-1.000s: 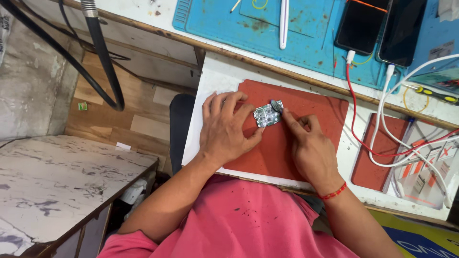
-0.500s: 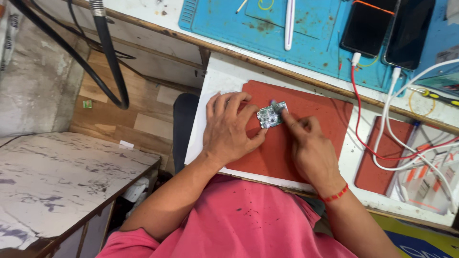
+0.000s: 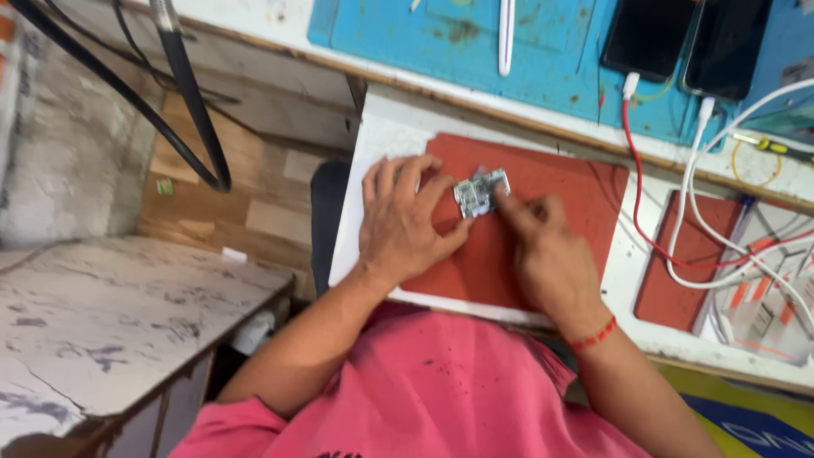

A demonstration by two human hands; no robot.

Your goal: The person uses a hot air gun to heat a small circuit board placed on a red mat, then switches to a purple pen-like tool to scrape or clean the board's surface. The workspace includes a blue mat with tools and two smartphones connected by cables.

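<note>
Item in hand: a small circuit board, pale with metal parts, lay flat on the red mat near that mat's far left corner.
Left hand: the left hand rested palm down on the mat's left edge, fingers spread, fingertips touching the board's left side and pinning it.
Right hand: the right hand lay at the mat's middle, fingers curled together, with its forefinger tip on the board's right edge; whether it held a tool could not be told.
Handling: the board was judged light, stiff, thin and fragile, liable to slide under sideways pressure; hold was best taken at the bare edges, not on the components.
Support: the mat sat on a white worktop, whose left edge dropped off just beside the left hand.
Open room: bare mat lay nearer the person and to the right of the board.
Obstructions: red and white cables trailed over the worktop's right side, near a smaller red mat; two dark phones lay on the blue mat at the far edge.
</note>
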